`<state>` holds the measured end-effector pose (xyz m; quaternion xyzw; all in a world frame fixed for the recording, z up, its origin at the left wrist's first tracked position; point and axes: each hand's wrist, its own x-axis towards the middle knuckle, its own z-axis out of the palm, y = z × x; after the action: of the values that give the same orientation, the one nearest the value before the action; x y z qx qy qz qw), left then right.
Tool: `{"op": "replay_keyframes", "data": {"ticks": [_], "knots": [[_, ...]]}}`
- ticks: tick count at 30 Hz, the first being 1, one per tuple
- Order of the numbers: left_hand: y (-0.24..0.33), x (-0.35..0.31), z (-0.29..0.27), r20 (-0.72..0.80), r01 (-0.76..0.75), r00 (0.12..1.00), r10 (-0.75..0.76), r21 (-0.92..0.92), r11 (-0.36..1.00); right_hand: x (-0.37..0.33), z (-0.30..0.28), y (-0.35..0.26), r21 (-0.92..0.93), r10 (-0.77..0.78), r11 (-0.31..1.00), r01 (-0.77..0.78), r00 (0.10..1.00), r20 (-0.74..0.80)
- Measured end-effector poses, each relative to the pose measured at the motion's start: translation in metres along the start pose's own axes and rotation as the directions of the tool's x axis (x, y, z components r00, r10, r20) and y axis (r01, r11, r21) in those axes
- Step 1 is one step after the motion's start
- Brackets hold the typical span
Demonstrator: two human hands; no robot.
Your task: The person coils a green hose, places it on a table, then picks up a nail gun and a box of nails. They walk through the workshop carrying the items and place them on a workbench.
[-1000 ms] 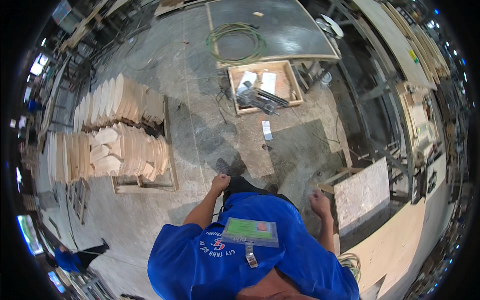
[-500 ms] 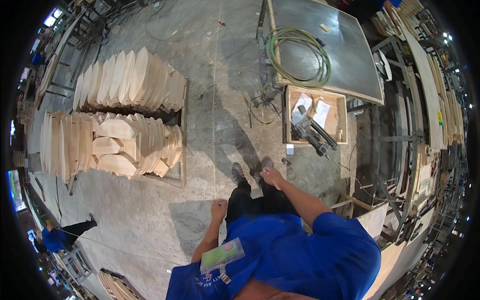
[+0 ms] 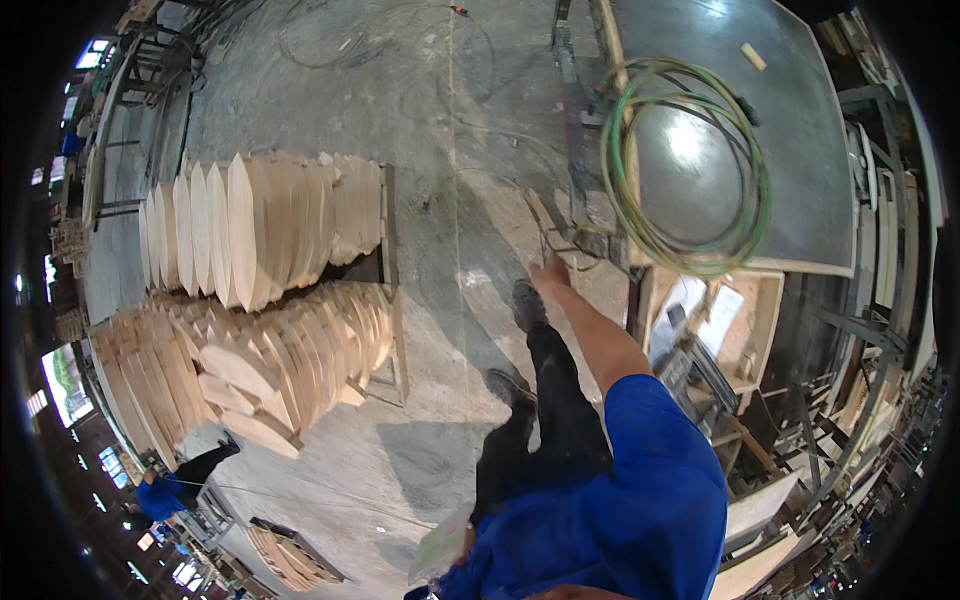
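Observation:
My right hand [image 3: 550, 273] is stretched forward over the concrete floor, left of the metal-topped table. Its fingers look loosely curled, somewhat blurred, and I see nothing in them. Nearest to it are a dark stand-like metal piece [image 3: 592, 242] by the table leg and my shoe [image 3: 528, 304]. A sliver of skin shows beside the badge [image 3: 440, 545] on my chest; the fingers of my left hand are hidden. A coiled green hose [image 3: 625, 190] lies over the table's left edge. Below it, a wooden box [image 3: 768, 322] holds papers and a dark power tool [image 3: 690, 378].
Two rows of upright, pointed wooden pieces [image 3: 240, 225] stand on a rack at left. The table [image 3: 800, 150] is at the right, with timber racks beyond. A thin hose crosses the floor. At lower left are another person [image 3: 175, 492] and a stack of boards [image 3: 285, 552].
My view has shifted forward and turned; the table and hose look closer. My right hand has swung forward, the left has dropped back out of sight, and my feet have stepped.

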<state>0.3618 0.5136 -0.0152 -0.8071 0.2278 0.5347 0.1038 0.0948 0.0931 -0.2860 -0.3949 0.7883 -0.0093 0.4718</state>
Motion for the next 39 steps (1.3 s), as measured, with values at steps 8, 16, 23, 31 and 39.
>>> {"op": "replay_keyframes", "data": {"ticks": [8,16,23,31,39], "knots": [[0.096,0.053,-0.017,-0.038,0.169,0.983,-0.179,-0.183,0.968,0.169,-0.018,-0.045,0.100,0.322,0.947,-0.306,0.910,-0.263],[0.133,0.103,-0.030,-0.065,0.152,0.981,-0.181,-0.317,0.936,0.187,-0.018,-0.031,-0.005,0.138,0.990,-0.143,0.964,-0.229],[0.136,0.113,-0.043,-0.114,0.023,0.990,-0.085,-0.465,0.885,-0.034,0.040,-0.119,0.388,-0.607,0.770,0.507,0.770,0.197],[0.293,0.061,-0.157,0.088,-0.064,0.784,0.615,-0.973,0.221,-0.314,0.012,-0.030,0.184,-0.711,0.688,0.702,0.602,0.363],[0.288,-0.028,-0.216,-0.072,-0.331,0.592,0.802,-0.930,0.160,-0.496,-0.048,0.207,-0.168,-0.363,0.901,0.400,0.907,0.215]]}}
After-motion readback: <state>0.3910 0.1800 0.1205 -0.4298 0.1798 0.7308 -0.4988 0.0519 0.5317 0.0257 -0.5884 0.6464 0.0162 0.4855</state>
